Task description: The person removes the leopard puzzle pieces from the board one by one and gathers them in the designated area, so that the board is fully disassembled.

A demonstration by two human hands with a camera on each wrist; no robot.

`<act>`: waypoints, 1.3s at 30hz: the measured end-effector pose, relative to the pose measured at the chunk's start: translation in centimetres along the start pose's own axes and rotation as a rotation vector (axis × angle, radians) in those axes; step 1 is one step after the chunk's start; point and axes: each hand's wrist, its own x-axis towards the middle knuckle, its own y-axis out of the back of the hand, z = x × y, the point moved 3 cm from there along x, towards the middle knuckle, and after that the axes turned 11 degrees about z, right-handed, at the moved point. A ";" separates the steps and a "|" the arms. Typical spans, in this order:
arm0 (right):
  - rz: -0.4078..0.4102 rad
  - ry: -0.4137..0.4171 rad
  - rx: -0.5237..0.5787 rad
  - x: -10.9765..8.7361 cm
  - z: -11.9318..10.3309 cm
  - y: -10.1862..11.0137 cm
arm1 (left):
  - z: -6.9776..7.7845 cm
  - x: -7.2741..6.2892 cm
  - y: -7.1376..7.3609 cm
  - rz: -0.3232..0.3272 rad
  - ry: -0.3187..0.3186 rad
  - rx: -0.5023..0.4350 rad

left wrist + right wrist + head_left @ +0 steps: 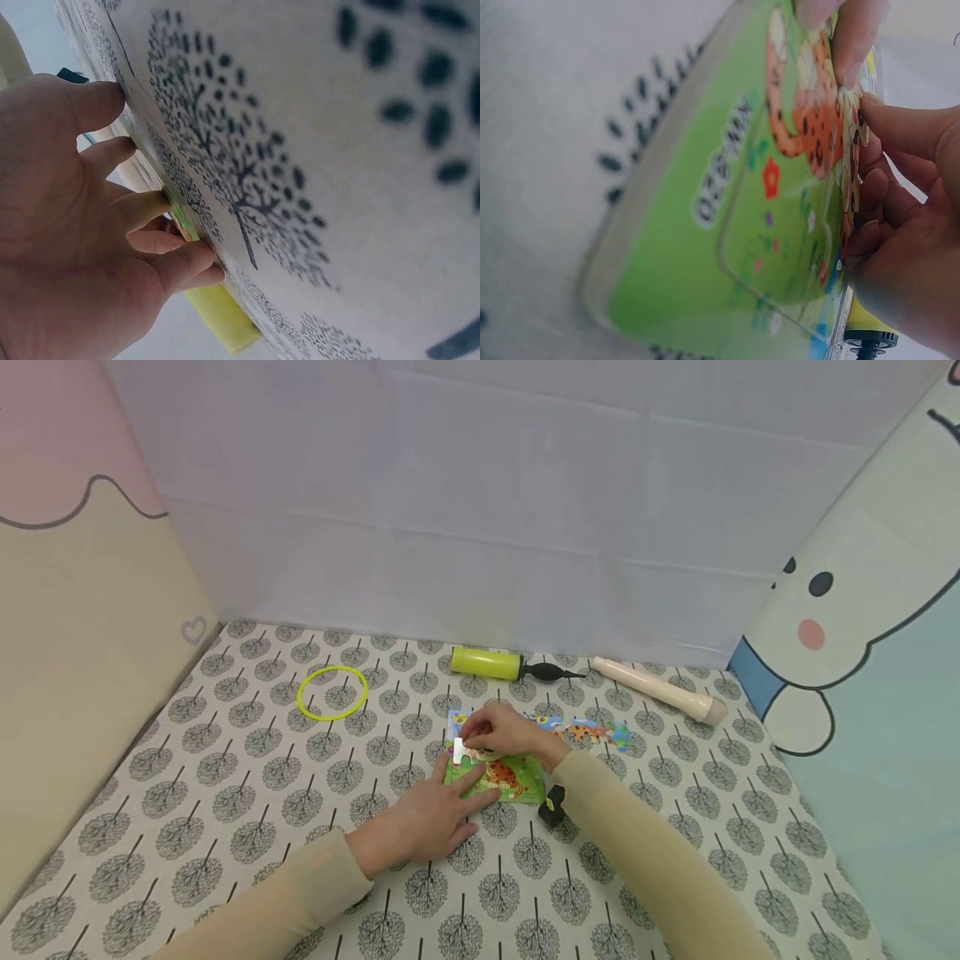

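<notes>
A green jigsaw puzzle board [531, 781] with a spotted orange leopard picture lies on the cloth before me. My left hand [431, 818] rests with fingers spread, its fingertips at the board's near left part. Over the upper left of the board, my right hand [506, 731] pinches a puzzle piece [853, 131] between thumb and fingers, low against the picture. Its fingers hide much of the piece. A whitish patch shows just below these fingertips in the head view. Joined puzzle pieces [592, 732] with a leopard picture extend to the right from behind the right hand.
A yellow hand pump [486, 663] with a black nozzle and a pale tube-shaped stick [656, 687] lie at the back. To the left is a yellow ring [332, 693]. A small black object [552, 806] sits beside my right sleeve. Fabric walls [480, 527] enclose the tree-patterned cloth [292, 777].
</notes>
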 end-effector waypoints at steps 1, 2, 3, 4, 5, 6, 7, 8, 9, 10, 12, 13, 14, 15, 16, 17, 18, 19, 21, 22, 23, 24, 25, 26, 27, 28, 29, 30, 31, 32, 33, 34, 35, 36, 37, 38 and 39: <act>0.000 -0.001 -0.001 0.0 0.0 0.0 | 0.0 0.0 0.0 0.000 0.001 -0.005; 0.001 -0.001 -0.004 0.0 -0.1 0.1 | 0.0 0.0 0.0 0.000 0.003 -0.010; 0.001 0.000 -0.008 -0.1 -0.2 0.1 | 0.0 0.0 0.0 0.000 0.007 -0.016; 0.001 0.003 -0.011 -0.1 -0.2 0.1 | 0.0 0.0 0.1 0.000 0.010 -0.019; 0.000 0.006 -0.015 -0.1 -0.3 0.2 | 0.0 0.0 0.1 -0.002 0.016 -0.025; 0.001 0.007 -0.018 -0.1 -0.3 0.2 | 0.0 0.0 0.0 -0.004 0.021 -0.031; 0.002 0.012 -0.024 -0.2 -0.4 0.3 | 0.0 0.0 0.1 -0.006 0.027 -0.035; 0.004 0.014 -0.027 -0.2 -0.4 0.3 | 0.0 0.0 0.1 -0.007 0.031 -0.038; 0.005 0.016 -0.028 -0.1 -0.4 0.4 | 0.0 0.0 0.1 -0.008 0.036 -0.039; 0.007 0.015 -0.027 -0.1 -0.4 0.4 | 0.0 0.0 0.0 -0.011 0.041 -0.042; 0.009 0.010 -0.024 -0.1 -0.3 0.5 | 0.0 0.0 0.0 -0.017 0.044 -0.044; 0.009 0.011 -0.021 -0.1 -0.3 0.5 | 0.0 -0.1 0.0 -0.018 0.046 -0.045; 0.007 0.009 -0.016 0.0 -0.3 0.5 | 0.0 -0.1 0.0 -0.019 0.045 -0.044; 0.004 0.010 -0.013 0.0 -0.2 0.5 | 0.0 -0.1 0.0 -0.020 0.045 -0.044; 0.001 0.010 -0.008 0.0 -0.2 0.5 | -0.1 -0.1 0.0 -0.021 0.044 -0.043; -0.002 0.011 -0.004 0.0 -0.2 0.4 | -0.1 -0.1 0.0 -0.022 0.043 -0.041; -0.004 0.013 0.003 0.0 -0.2 0.4 | -0.1 -0.1 0.0 -0.022 0.041 -0.039; -0.005 0.015 0.010 0.0 -0.2 0.4 | -0.1 -0.1 0.0 -0.023 0.040 -0.037; -0.007 0.017 0.025 -0.1 -0.2 0.4 | -0.1 -0.1 -0.1 -0.027 0.040 -0.031; -0.007 0.018 0.033 -0.1 -0.3 0.4 | -0.1 -0.1 -0.1 -0.031 0.039 -0.031; -0.004 0.016 0.043 -0.1 -0.3 0.4 | 0.0 -0.1 -0.1 -0.034 0.039 -0.031; -0.002 0.015 0.051 -0.1 -0.3 0.4 | 0.0 -0.1 0.0 -0.037 0.038 -0.031; 0.002 0.012 0.063 -0.2 -0.3 0.4 | 0.0 -0.2 0.0 -0.039 0.039 -0.032; 0.006 0.007 0.076 -0.2 -0.3 0.5 | 0.0 -0.2 0.0 -0.040 0.039 -0.034; 0.011 -0.001 0.091 -0.2 -0.4 0.5 | 0.0 -0.2 0.0 -0.041 0.039 -0.034; 0.014 -0.008 0.106 -0.3 -0.4 0.5 | 0.1 -0.2 0.1 -0.041 0.038 -0.034; 0.016 -0.015 0.122 -0.3 -0.4 0.6 | 0.1 -0.2 0.1 -0.039 0.036 -0.031; 0.016 -0.021 0.134 -0.3 -0.4 0.6 | 0.0 -0.2 0.0 -0.038 0.034 -0.028; 0.017 -0.024 0.151 -0.3 -0.3 0.6 | 0.0 -0.2 0.0 -0.038 0.032 -0.025; 0.014 -0.027 0.166 -0.3 -0.3 0.6 | 0.0 -0.2 0.0 -0.039 0.031 -0.026; 0.011 -0.029 0.177 -0.3 -0.3 0.6 | 0.0 -0.2 -0.1 -0.040 0.029 -0.025; 0.009 -0.029 0.183 -0.3 -0.2 0.6 | 0.0 -0.2 -0.1 -0.040 0.025 -0.024; 0.007 -0.031 0.189 -0.3 -0.2 0.6 | 0.0 -0.2 -0.2 -0.039 0.023 -0.023; 0.007 -0.032 0.194 -0.3 -0.1 0.6 | 0.0 -0.2 -0.2 -0.038 0.020 -0.021; 0.007 -0.032 0.201 -0.3 0.0 0.5 | 0.0 -0.2 -0.2 -0.035 0.015 -0.018; 0.007 -0.034 0.204 -0.3 -0.1 0.6 | 0.0 -0.2 -0.2 -0.032 0.010 -0.014; 0.010 -0.032 0.197 -0.4 0.0 0.6 | 0.0 -0.2 -0.2 -0.027 0.004 -0.008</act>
